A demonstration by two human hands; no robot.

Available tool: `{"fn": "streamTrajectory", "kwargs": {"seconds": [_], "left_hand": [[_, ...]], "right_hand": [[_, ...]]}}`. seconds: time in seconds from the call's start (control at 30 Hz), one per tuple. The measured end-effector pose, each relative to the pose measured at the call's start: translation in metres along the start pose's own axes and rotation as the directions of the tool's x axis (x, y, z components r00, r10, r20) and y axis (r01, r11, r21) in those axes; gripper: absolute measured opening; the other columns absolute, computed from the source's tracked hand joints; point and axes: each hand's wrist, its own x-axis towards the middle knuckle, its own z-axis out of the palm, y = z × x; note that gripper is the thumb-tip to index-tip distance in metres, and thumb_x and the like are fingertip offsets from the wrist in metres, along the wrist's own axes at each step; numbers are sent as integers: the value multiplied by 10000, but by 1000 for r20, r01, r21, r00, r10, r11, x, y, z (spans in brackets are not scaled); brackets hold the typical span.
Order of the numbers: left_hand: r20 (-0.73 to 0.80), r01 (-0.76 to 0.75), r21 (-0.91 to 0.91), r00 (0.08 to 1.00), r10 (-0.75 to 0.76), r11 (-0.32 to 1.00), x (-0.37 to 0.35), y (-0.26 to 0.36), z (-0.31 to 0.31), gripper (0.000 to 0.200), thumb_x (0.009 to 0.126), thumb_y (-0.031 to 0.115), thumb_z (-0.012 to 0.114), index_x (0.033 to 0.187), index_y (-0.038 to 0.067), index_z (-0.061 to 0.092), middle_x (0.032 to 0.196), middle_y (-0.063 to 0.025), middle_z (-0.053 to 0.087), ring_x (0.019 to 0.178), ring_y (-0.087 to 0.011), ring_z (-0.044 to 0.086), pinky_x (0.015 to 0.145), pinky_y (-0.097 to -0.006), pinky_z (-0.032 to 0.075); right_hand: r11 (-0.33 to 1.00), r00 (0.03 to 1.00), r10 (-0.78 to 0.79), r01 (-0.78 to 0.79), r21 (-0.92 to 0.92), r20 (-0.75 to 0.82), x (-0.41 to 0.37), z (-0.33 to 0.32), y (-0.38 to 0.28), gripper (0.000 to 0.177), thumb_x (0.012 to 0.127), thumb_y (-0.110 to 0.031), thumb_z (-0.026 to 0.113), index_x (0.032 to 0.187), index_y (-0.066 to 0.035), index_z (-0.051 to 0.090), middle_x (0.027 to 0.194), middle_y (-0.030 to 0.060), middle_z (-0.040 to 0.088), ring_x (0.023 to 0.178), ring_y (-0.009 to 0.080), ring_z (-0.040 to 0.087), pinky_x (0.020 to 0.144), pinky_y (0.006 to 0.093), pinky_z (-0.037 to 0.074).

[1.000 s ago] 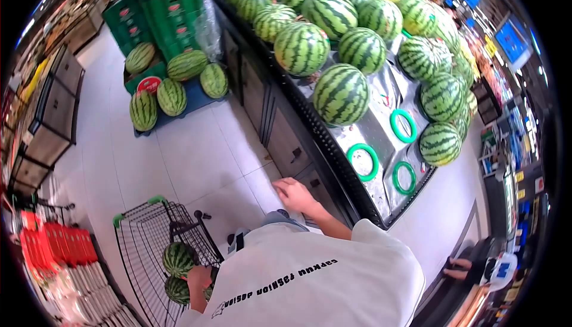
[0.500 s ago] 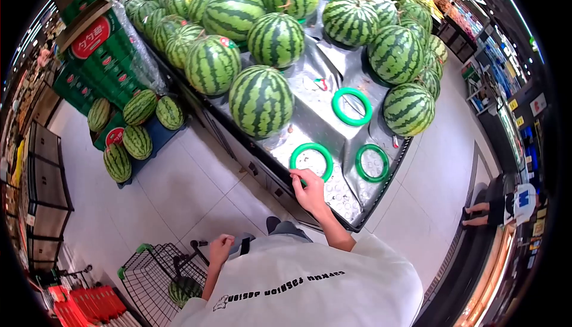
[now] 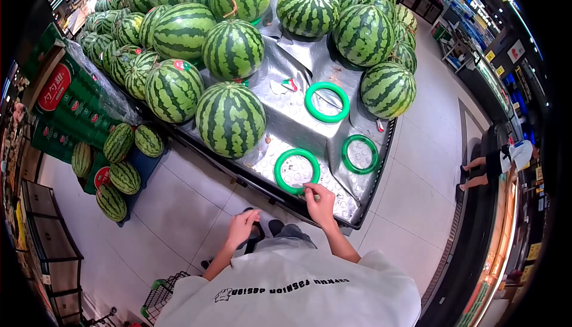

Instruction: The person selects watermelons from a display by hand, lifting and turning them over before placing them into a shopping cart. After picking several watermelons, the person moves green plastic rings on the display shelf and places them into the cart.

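Note:
My right hand [image 3: 320, 202] reaches over the front corner of a metal-lined display stand [image 3: 341, 206]. Its fingers are pinched together at the lower right edge of a green ring [image 3: 279, 165] lying flat there. Whether they grip the ring or something small cannot be made out. My left hand [image 3: 242, 227] hovers in front of my body, short of the stand, with its fingers curled closed and nothing visible in them. Two more green rings lie nearby, one to the right [image 3: 345, 161] and one farther back [image 3: 309, 105]. The nearest watermelon [image 3: 230, 120] rests left of them.
Watermelons [image 3: 185, 31] are heaped at the stand's back and left, with others [image 3: 388, 90] along its right side. Green cartons [image 3: 65, 103] and several smaller melons [image 3: 125, 178] stand at left. A shopping cart [image 3: 159, 296] is low left. Another person [image 3: 503, 163] stands far right.
The view has turned, shifting the stand and melons left. My left hand has risen from beside the cart toward the stand. My right hand stays by the same ring, now at its lower right edge.

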Motion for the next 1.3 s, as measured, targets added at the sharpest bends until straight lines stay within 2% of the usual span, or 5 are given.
{"fn": "streamTrajectory", "kwargs": {"seconds": [0.37,0.6,0.73,1.1,1.3], "left_hand": [[48,84,-171,996,-77,982,41,-20,-83,469,1036,323,539,850,-47,758,748,-107,741,679,-145,693,685,-294,546],[190,-122,-359,961,201,925,77,48,-134,488,1085,282,377,1069,-69,715,918,-135,737,857,-190,692,841,-316,520],[287,-211,-504,874,393,837,107,104,-141,489,1080,285,336,1308,-67,588,1091,-176,701,992,-223,664,909,-345,497],[122,-668,-298,682,721,682,231,325,-127,644,976,318,532,1481,-51,379,1488,-197,450,1379,-274,445,1137,-396,347],[-129,-491,-229,871,474,841,394,402,-76,868,908,580,595,1510,0,362,1549,-212,364,1444,-289,343,1177,-397,254]], "right_hand": [[939,970,14,-96,-331,-242,0,19,9,152,835,-81,652,931,5,733,786,172,714,653,273,707,624,351,571],[945,954,166,-225,-235,-249,8,26,-13,180,872,-67,608,968,16,736,750,163,720,672,224,715,636,312,560],[672,837,547,-425,607,-20,56,13,-38,265,933,-109,520,1107,42,652,865,162,707,769,257,725,692,318,581],[556,991,124,-117,823,57,273,-36,-52,561,1006,-338,395,1410,41,480,1424,187,544,1323,273,518,1123,385,367],[785,988,-112,156,599,-111,398,-51,-58,562,1052,-329,405,1503,6,394,1552,137,418,1462,219,341,1214,351,205]]}}
